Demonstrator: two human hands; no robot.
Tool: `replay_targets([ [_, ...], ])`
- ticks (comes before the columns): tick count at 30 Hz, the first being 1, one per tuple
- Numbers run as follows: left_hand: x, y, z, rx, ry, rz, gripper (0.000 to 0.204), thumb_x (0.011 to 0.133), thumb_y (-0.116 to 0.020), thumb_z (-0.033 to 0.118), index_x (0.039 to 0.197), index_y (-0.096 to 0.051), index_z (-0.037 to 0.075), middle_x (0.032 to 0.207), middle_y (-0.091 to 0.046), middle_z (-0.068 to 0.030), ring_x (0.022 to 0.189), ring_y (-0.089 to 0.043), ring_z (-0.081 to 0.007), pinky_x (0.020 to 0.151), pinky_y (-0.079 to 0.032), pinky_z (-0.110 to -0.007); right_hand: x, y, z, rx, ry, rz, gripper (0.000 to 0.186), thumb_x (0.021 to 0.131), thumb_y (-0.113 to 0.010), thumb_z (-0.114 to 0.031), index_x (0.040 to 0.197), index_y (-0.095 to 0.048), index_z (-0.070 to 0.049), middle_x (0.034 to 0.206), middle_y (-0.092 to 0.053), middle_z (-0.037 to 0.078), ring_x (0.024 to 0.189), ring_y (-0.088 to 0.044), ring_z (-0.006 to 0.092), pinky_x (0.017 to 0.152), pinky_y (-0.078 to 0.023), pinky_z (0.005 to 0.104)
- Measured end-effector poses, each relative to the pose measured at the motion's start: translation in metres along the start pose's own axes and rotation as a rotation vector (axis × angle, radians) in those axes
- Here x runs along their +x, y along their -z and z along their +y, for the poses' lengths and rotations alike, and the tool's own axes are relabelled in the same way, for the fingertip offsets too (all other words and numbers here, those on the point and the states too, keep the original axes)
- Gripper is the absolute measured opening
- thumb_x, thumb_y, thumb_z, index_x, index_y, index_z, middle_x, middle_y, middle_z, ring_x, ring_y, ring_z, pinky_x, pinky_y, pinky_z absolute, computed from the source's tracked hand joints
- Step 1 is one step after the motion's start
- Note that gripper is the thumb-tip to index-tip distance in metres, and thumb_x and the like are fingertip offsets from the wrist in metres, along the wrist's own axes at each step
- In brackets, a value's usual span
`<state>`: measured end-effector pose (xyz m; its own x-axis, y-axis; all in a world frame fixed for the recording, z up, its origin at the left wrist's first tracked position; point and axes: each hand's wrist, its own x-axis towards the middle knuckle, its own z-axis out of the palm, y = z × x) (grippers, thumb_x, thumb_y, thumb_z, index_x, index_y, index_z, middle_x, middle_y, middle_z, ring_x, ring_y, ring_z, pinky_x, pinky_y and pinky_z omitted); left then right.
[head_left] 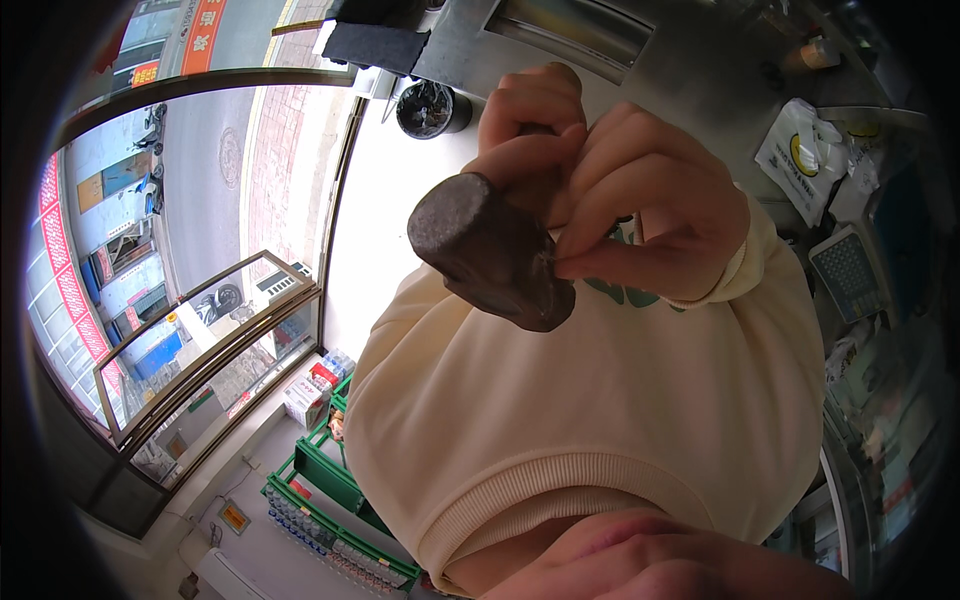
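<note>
Close in front of my cream sweatshirt is a dark brown lump with a flat, dull grey-brown end, a glossier body and an uneven lower edge. Its kind I cannot make out. My left hand grips it from behind, fingers curled and thumb along its upper side. On the other side, my right hand is closed, with thumb and forefinger pinching the lump's right edge. Parts of the fingers of both hands are hidden behind one another.
Beyond my hands are a steel counter and a black lined bin. At the right lie a white plastic bag and a grey keypad device. On the left are an open window and a green rack with bottles.
</note>
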<state>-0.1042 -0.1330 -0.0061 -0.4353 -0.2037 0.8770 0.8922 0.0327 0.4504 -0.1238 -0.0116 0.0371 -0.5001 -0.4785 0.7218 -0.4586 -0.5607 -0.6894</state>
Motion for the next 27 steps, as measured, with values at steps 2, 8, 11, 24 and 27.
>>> replay_targets([
  [2, 0.000, 0.007, 0.003, -0.059, 0.084, -0.084, 0.023, 0.078, -0.066, -0.001, 0.097, -0.054, 0.003, 0.092, -0.052, -0.0137, 0.076, -0.047, -0.0240, 0.064, -0.038, -0.037, 0.000, 0.000, 0.001, -0.015, 0.014, 0.008, 0.026, 0.060, -0.080, 0.001, 0.082, -0.067, -0.004, 0.085, -0.061, 0.006, 0.076, -0.055, 0.0179, 0.068, -0.043, 0.0282],
  [8, 0.000, 0.033, 0.014, -0.163, 0.286, -0.307, 0.030, 0.080, -0.070, 0.012, 0.106, -0.059, 0.003, 0.110, -0.053, -0.0168, 0.102, -0.051, -0.0323, 0.087, -0.039, -0.049, 0.001, -0.001, 0.001, -0.021, 0.012, 0.014, 0.027, 0.059, -0.080, 0.003, 0.082, -0.067, -0.004, 0.084, -0.061, 0.006, 0.075, -0.055, 0.0169, 0.068, -0.043, 0.0277],
  [11, -0.002, 0.031, 0.013, -0.162, 0.277, -0.284, 0.028, 0.080, -0.069, 0.012, 0.105, -0.059, 0.003, 0.109, -0.053, -0.0169, 0.102, -0.051, -0.0323, 0.087, -0.038, -0.049, 0.001, -0.001, 0.001, -0.015, 0.015, 0.019, 0.028, 0.058, -0.080, 0.004, 0.082, -0.067, -0.004, 0.084, -0.061, 0.006, 0.074, -0.055, 0.0169, 0.067, -0.043, 0.0275],
  [24, -0.006, 0.017, 0.015, -0.103, 0.245, -0.176, 0.028, 0.081, -0.068, 0.012, 0.103, -0.057, 0.000, 0.104, -0.053, -0.0184, 0.097, -0.052, -0.0308, 0.083, -0.040, -0.047, -0.002, -0.002, 0.002, 0.005, 0.005, 0.055, 0.028, 0.059, -0.080, 0.004, 0.082, -0.067, -0.004, 0.083, -0.061, 0.006, 0.074, -0.055, 0.0168, 0.066, -0.042, 0.0277],
  [27, -0.005, 0.016, 0.019, -0.096, 0.272, -0.155, 0.028, 0.081, -0.068, 0.012, 0.104, -0.057, 0.000, 0.105, -0.053, -0.0198, 0.096, -0.052, -0.0308, 0.083, -0.040, -0.047, -0.001, -0.001, 0.001, -0.003, 0.000, 0.047, 0.027, 0.059, -0.080, 0.004, 0.082, -0.066, -0.003, 0.083, -0.061, 0.006, 0.073, -0.055, 0.0170, 0.066, -0.042, 0.0279],
])
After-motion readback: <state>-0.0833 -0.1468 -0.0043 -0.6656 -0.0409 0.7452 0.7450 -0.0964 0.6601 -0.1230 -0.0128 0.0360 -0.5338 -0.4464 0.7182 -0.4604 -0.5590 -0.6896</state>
